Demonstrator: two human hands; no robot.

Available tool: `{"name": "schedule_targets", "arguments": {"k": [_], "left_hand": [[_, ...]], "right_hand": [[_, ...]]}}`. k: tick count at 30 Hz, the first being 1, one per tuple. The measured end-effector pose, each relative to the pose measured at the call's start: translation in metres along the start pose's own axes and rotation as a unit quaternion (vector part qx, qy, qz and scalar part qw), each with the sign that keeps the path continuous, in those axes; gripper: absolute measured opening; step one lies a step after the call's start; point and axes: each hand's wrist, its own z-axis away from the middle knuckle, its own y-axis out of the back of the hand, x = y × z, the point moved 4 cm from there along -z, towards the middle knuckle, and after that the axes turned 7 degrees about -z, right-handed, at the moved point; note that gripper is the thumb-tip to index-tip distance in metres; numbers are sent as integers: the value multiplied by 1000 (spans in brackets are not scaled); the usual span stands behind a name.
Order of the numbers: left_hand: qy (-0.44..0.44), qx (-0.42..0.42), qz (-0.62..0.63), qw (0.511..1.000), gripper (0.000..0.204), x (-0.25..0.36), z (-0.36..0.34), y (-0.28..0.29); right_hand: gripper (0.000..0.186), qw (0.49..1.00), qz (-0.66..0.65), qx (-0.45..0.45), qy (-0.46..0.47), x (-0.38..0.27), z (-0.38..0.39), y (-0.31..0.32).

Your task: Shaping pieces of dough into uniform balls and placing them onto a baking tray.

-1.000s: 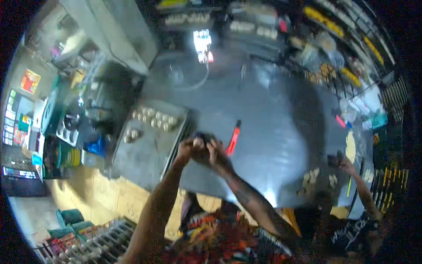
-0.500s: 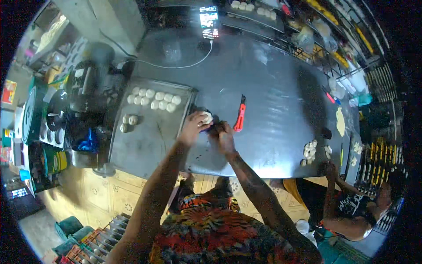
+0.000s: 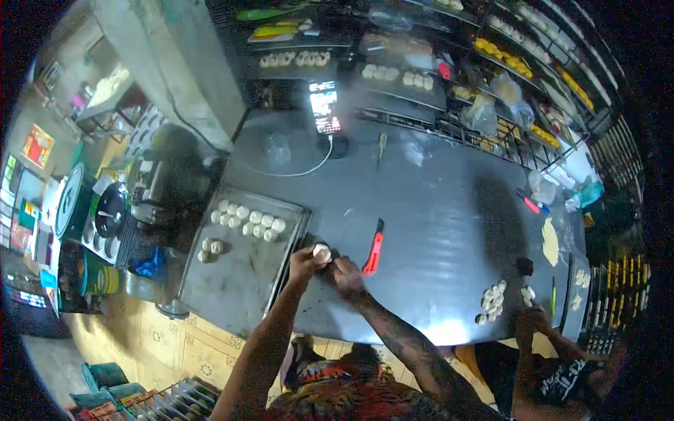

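My left hand (image 3: 303, 269) is closed around a pale ball of dough (image 3: 321, 253) beside the tray's right edge. Just right of it, my right hand (image 3: 347, 276) has its fingers curled together. Whatever those fingers pinch is hidden, and something dark lies between the two hands. A box cutter (image 3: 374, 251) with a red handle lies to the right of my hands. At the left is a metal tray (image 3: 235, 291), with rows of dough balls (image 3: 243, 212) towards its far side and a small cluster (image 3: 210, 249) nearer its left edge.
A lit phone (image 3: 324, 109) on a cable stands at the table's back. On the right, a co-worker's hand (image 3: 531, 319) is near more dough balls (image 3: 493, 300) and a flat dough strip (image 3: 550, 242). Racks of trays (image 3: 404, 88) stand behind; a pillar (image 3: 165, 67) rises at back left.
The view has tilted up, showing more of the racks and placing the table lower. My hands stay close together beside the tray, with the dough ball still in my left hand.
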Motion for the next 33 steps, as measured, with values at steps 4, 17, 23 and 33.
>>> {"name": "schedule_targets", "arguments": {"k": [4,17,23,33], "left_hand": [[-41,10,-11,999,23,19,-1,-8],[3,-36,-132,991,19,-61,66,-46],[-198,-8,-375,905,18,-21,57,-2],[-88,-164,-258,948,25,25,97,-25]], "right_hand": [[24,989,-132,-60,-40,22,-2,6],[31,968,-55,-49,-241,-40,5,73],[34,852,-297,-63,-426,-37,6,62],[26,817,-374,-53,-437,-40,27,58]]}}
